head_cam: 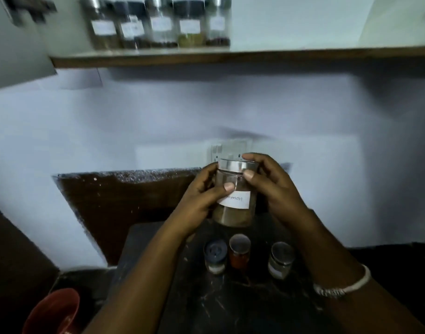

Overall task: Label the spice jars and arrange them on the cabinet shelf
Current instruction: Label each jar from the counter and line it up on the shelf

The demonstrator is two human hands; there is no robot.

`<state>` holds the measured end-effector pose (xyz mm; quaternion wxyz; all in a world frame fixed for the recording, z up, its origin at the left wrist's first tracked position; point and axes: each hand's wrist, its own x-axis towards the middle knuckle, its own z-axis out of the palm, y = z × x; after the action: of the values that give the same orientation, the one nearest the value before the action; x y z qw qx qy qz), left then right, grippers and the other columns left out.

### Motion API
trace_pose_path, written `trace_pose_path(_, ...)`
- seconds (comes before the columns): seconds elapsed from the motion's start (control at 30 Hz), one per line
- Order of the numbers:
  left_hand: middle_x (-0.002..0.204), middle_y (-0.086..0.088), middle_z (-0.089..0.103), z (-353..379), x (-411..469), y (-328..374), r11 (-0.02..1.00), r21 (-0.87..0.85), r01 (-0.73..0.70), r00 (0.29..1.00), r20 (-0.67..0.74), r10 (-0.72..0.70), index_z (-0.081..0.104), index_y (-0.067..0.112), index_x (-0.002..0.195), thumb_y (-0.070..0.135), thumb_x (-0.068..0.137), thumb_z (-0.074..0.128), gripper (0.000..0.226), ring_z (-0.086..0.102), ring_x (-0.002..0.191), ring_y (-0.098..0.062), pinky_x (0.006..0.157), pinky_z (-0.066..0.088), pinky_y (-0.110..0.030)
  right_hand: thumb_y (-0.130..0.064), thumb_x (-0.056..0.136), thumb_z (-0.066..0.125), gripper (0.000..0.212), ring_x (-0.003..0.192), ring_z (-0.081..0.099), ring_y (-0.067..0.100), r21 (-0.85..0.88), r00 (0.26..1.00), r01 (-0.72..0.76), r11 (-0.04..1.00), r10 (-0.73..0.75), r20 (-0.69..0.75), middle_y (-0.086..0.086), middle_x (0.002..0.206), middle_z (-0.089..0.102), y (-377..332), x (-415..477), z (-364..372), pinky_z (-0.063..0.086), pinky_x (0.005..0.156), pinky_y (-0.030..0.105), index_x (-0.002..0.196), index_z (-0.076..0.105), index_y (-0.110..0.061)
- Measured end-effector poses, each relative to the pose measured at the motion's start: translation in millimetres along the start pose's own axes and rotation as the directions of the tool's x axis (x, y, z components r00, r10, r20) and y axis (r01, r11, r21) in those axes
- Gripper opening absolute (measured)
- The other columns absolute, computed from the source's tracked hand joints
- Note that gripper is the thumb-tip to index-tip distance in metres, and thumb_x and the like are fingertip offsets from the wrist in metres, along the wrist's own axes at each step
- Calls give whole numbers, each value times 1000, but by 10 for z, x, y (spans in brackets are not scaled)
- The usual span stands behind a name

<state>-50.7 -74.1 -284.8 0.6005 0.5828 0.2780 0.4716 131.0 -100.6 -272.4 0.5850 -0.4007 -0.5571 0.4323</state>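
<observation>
- Spice jars (158,22), five in a blurred row, stand touching one another at the left end of the cabinet shelf (254,56). Each carries a white label. Two have silver caps, the others look dark-capped.
- Below, a dark counter (230,304) with pale streaks fills the lower middle of the view.
- A red vessel (52,312) sits at the lower left, partly cut off by the frame edge.
- The left hand (197,201) wraps round the body of the held jar (233,215), its thumb lying across the front and covering the start of the writing.
- The right hand (274,189) curls round the top, fingers behind the lid (238,165) and thumb pressed just beneath its rim.
- That jar is in the air above the counter, between both hands and nearly upright. It is clear-walled, with a shiny silver screw lid and brown powder filling the lower part.
- Its label (238,202) is a white rectangle set slightly askew, the handwritten letters "nmon" showing.
- Three smaller jars stand on the counter beneath it: a blue-capped jar (215,256), just beside it a red-filled jar (239,253), and apart to the right a silver-capped jar (280,260).
- A pale bracelet (344,285) circles the right wrist.
</observation>
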Motion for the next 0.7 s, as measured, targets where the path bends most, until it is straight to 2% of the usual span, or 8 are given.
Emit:
trace_pose_path(0.1, 131, -8, 70, 137, -49, 256, 1000, -13, -18, 1000, 14, 18, 55, 32, 140, 40, 79, 80, 67, 70, 119, -27, 89, 58, -39, -23, 91, 62, 42, 107, 72, 21, 149, 996, 75, 986, -66, -63, 3, 122, 71, -216, -111, 91, 61, 84, 33, 133, 62, -26)
trace_pose_path(0.23, 134, -10, 68, 275, -120, 472, 998, -46, -53, 998, 24, 54, 50, 32, 142, 53, 79, 79, 73, 68, 121, -30, 92, 59, -47, -26, 92, 59, 48, 109, 72, 25, 156, 986, 149, 976, -135, -97, 12, 130, 66, -504, -136, 159, 63, 86, 37, 141, 59, -25)
trace_pose_path(0.33, 137, -6, 66, 321, -136, 571, 997, -54, -56, 998, 15, 57, 50, 33, 142, 63, 83, 68, 69, 66, 124, -29, 89, 60, -53, -26, 92, 58, 52, 103, 73, 17, 145, 980, 185, 972, -171, -101, 4, 122, 71, -621, -140, 168, 62, 79, 28, 144, 57, -22)
trace_pose_path(0.4, 135, -4, 67, 336, -142, 603, 996, -61, -62, 998, 20, 63, 52, 34, 140, 60, 87, 61, 60, 68, 121, -27, 85, 61, -53, -26, 92, 57, 53, 99, 74, 12, 143, 979, 192, 971, -179, -101, -5, 116, 73, -673, -150, 168, 60, 75, 24, 145, 56, -23)
trace_pose_path(0.53, 133, -5, 67, 367, -146, 645, 996, -48, -78, 997, -2, 78, 53, 34, 138, 53, 93, 59, 49, 70, 117, -27, 80, 61, -48, -27, 91, 57, 56, 98, 75, 11, 143, 978, 196, 970, -182, -103, -9, 115, 74, -737, -163, 172, 60, 73, 23, 146, 55, -25)
trace_pose_path(0.63, 133, -4, 67, 396, -104, 703, 995, -19, -99, 995, -24, 99, 54, 34, 138, 53, 92, 56, 50, 69, 118, -26, 81, 61, -45, -35, 89, 57, 61, 104, 74, 8, 79, 981, 182, 980, -176, -78, -9, 128, 67, -815, -125, 159, 59, 75, 20, 150, 49, -34)
trace_pose_path(0.7, 130, -2, 69, 412, -56, 808, 989, 13, -145, 989, -34, 145, 56, 35, 137, 56, 89, 58, 52, 71, 116, -24, 80, 62, -40, -52, 86, 57, 69, 114, 67, 3, -92, 984, 164, 982, -170, -56, -12, 139, 57, -928, -64, 105, 57, 81, 16, 153, 38, -49)
